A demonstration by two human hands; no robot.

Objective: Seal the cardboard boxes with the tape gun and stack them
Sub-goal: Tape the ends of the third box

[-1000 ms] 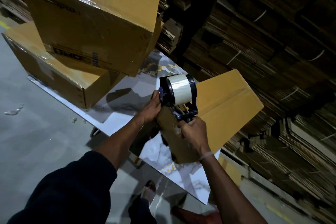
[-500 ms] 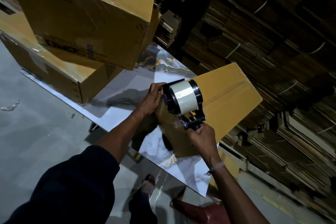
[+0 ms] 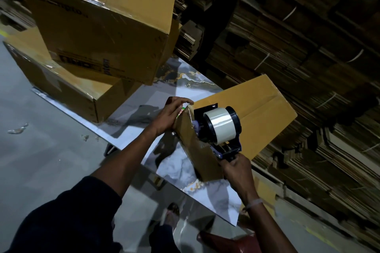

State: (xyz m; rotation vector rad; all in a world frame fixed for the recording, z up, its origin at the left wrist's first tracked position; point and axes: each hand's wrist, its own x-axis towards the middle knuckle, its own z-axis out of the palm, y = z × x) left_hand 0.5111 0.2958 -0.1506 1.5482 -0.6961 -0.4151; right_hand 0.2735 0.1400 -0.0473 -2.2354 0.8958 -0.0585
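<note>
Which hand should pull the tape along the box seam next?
Right hand: it grips the tape gun handle at the cardboard box edge. Left hand steadies the box corner.

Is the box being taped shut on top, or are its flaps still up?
Shut: the box top flaps lie flat, meeting along a centre seam.
</note>
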